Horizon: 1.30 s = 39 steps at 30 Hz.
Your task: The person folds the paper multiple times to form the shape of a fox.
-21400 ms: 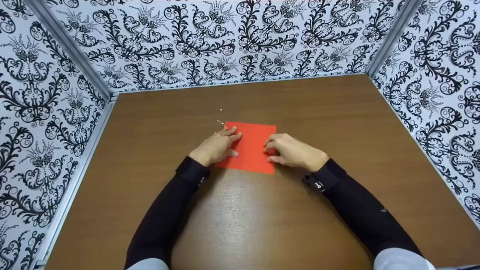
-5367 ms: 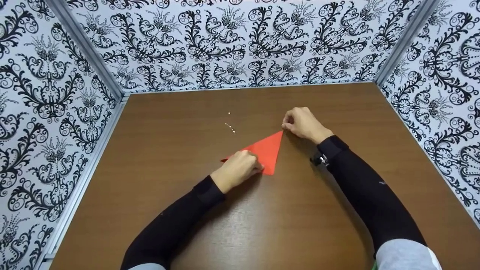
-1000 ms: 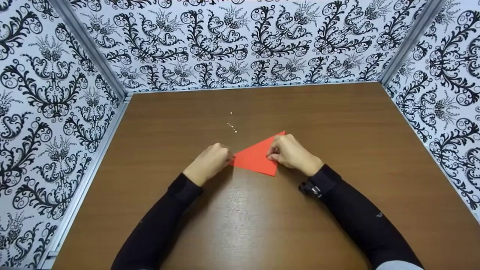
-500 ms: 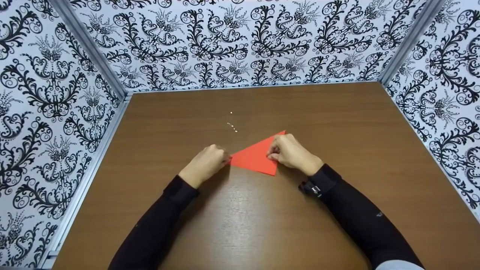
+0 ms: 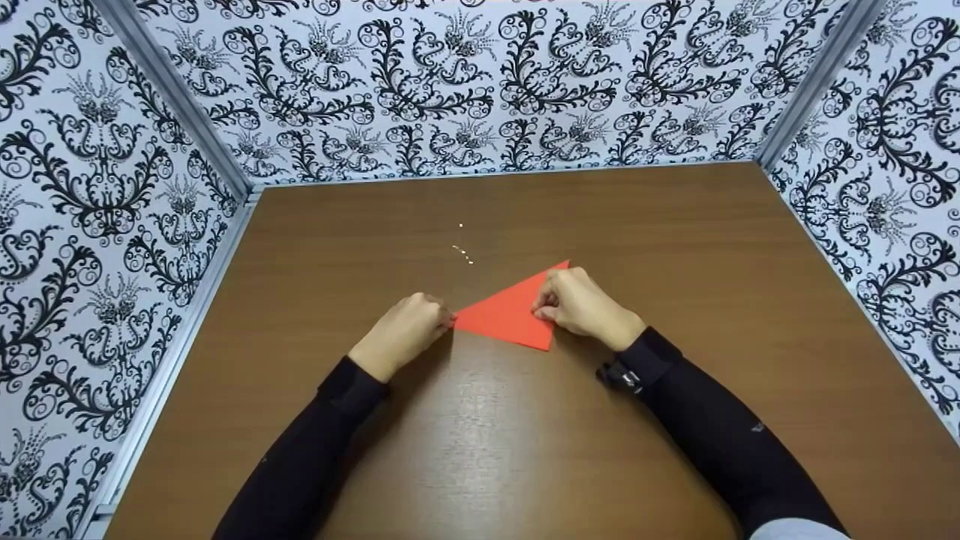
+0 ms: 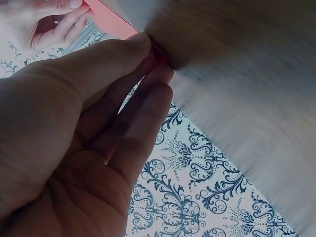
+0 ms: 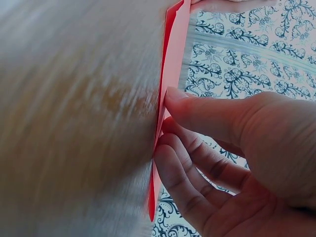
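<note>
- Left grip [image 5: 409, 330] pinches the red paper's tip [image 5: 495, 319] toward the tabletop's [image 5: 487, 442] left edge, maybe keeping it flat.
- Right grip [image 5: 589, 309] touches it, likely stopping slips; can't tell if pinching.

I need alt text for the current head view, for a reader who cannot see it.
A person's left hand pinches the narrow tip of a folded red paper on a brown wood-grain table, while the right hand holds it near its right edge. Small white flecks show beyond the paper, and white walls with black scroll patterns rise behind.
</note>
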### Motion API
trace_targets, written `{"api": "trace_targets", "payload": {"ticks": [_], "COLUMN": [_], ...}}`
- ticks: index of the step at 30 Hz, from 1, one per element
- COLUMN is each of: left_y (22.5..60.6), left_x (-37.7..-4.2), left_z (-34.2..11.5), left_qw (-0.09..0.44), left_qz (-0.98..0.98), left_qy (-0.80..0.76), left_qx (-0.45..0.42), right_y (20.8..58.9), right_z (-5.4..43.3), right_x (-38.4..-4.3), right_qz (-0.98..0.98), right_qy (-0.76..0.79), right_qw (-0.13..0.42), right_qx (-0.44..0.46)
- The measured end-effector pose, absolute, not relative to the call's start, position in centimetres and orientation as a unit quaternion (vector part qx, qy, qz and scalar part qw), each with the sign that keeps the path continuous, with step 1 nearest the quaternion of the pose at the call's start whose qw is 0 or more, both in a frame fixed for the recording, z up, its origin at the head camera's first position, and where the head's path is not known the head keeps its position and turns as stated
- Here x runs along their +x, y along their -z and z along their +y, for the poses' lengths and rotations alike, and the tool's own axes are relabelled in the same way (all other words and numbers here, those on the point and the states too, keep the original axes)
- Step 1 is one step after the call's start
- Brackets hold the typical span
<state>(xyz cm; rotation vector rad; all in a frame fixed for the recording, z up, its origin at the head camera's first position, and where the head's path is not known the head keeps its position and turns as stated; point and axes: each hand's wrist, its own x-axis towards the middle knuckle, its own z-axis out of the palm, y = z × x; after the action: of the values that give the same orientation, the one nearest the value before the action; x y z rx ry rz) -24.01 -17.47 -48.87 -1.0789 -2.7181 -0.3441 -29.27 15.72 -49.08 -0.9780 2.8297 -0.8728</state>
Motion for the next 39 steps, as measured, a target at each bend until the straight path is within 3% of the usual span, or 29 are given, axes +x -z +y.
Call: {"api": "trace_targets", "payload": {"ticks": [25, 39], "left_y": [48.8, 48.5], "left_x": [-22.7, -22.2], "left_z": [-18.8, -19.6], "left_qw": [0.095, 0.114], "left_qz": [-0.935, -0.928], "left_qy": [0.129, 0.111], "left_qx": [-0.318, -0.336], "right_y": [49.2, 49.3], "right_z": [15.5, 15.7], "right_x": [-29.4, -29.5], "right_qz": [0.910, 0.901], "right_qy": [0.275, 0.281], "right_qw": [0.006, -0.002], "right_qx": [-0.310, -0.330]}}
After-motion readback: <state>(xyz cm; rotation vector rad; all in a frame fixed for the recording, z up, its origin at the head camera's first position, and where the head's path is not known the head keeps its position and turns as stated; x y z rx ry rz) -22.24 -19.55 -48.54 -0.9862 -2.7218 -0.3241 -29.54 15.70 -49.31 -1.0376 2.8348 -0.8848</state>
